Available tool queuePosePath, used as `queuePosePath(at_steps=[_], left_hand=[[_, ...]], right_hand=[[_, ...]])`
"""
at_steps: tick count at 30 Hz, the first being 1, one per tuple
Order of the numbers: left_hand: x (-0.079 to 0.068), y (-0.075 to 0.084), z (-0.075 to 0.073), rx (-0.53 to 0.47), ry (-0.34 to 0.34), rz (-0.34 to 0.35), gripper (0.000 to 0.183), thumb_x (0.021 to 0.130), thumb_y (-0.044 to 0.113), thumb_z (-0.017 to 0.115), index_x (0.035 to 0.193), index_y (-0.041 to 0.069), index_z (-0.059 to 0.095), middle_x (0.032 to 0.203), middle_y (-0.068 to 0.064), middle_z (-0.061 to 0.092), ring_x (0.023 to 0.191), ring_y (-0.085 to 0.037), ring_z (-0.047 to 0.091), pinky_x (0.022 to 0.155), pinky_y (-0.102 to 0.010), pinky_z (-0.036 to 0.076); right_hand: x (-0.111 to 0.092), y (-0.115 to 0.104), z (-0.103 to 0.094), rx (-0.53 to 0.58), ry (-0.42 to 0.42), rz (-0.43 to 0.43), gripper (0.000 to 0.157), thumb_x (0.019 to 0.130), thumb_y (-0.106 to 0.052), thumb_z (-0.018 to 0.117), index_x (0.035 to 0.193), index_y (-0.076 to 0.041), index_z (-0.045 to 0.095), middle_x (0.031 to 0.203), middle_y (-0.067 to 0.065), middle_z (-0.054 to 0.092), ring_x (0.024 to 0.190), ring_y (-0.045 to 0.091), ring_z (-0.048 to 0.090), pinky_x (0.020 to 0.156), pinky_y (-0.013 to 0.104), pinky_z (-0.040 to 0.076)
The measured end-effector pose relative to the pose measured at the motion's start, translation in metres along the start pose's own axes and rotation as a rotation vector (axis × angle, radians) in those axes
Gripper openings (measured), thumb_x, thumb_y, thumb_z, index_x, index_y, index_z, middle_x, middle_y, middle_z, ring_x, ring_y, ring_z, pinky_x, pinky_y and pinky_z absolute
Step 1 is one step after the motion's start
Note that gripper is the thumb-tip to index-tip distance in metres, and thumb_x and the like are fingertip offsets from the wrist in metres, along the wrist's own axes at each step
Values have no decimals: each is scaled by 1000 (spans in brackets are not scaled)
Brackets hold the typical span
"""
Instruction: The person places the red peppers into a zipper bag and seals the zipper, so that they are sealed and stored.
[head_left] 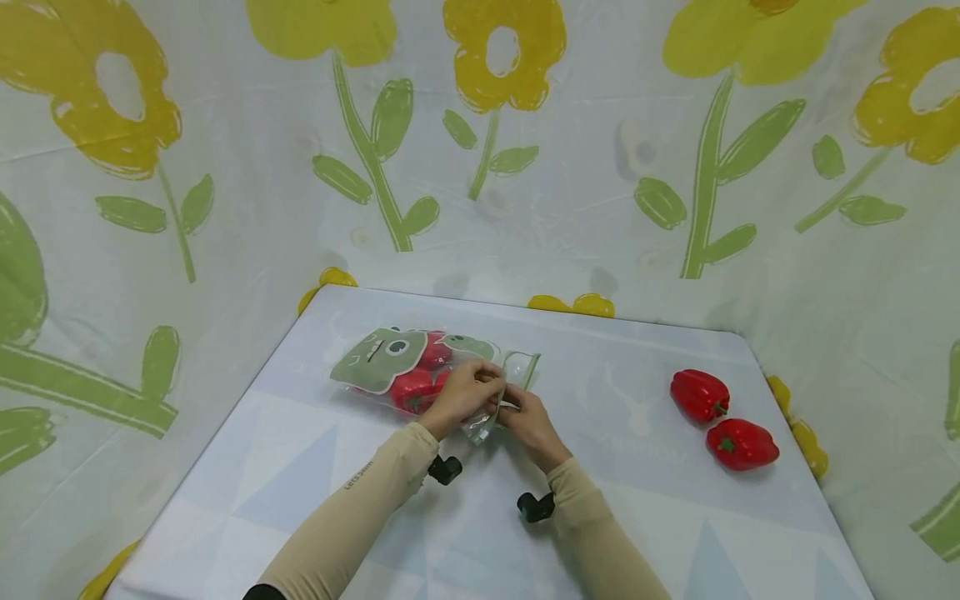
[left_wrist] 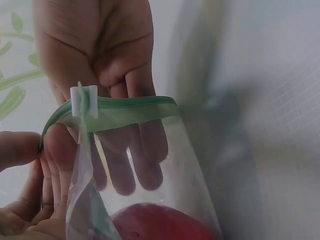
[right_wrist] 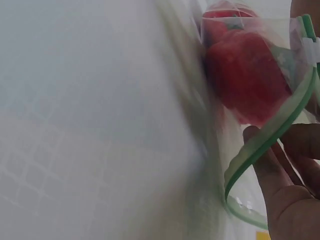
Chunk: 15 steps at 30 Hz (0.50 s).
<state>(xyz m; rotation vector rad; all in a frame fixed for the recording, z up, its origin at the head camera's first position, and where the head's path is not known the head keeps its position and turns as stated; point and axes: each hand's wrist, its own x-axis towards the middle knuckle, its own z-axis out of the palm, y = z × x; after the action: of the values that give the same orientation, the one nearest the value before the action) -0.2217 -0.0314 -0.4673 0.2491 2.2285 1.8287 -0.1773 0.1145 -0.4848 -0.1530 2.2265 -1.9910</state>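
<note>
A clear slider zip bag with a green cartoon face lies on the table with red bell peppers inside. My left hand is at its mouth, thumb and finger pinching the green zip edge close to the white slider. My right hand meets the mouth from the right. In the left wrist view, its straight fingers show through the film, passing behind the green strip. A pepper lies deeper in the bag in the right wrist view.
Two more red bell peppers, one farther back and one nearer, lie at the right side of the table. A curtain with yellow flowers surrounds the table. Black camera mounts sit at both wrists.
</note>
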Motion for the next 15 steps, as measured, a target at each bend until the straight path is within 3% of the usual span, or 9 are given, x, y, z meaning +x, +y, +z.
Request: queuePosePath(at_steps=[6,11,15], left_hand=[[-2,1,-2,35,6,-28,23,93,13,68,111,-1,66,96,-11,69,73,-18,65,67,-31,60],[-3,2,-3,30,2,-26,21,95,13,68,110,-1,66,90,-11,67,70,-18,64,65,-32,60],[-3,2,-3,24,-4,-22,21,96,14,68,110,-2,66,88,-10,66,68,-17,64,64,-31,60]], right_hand=[[8,21,-7,-58,79,6,42,93,-3,68,134,3,60,132,24,62,115,39,64,93,41,55],[4,21,-18,-9,110,-2,42,94,-4,68,135,1,60,132,21,62,113,35,66,91,40,57],[-2,19,-30,-48,154,-7,42,95,-5,68,136,-1,60,132,19,63,113,33,66,88,37,58]])
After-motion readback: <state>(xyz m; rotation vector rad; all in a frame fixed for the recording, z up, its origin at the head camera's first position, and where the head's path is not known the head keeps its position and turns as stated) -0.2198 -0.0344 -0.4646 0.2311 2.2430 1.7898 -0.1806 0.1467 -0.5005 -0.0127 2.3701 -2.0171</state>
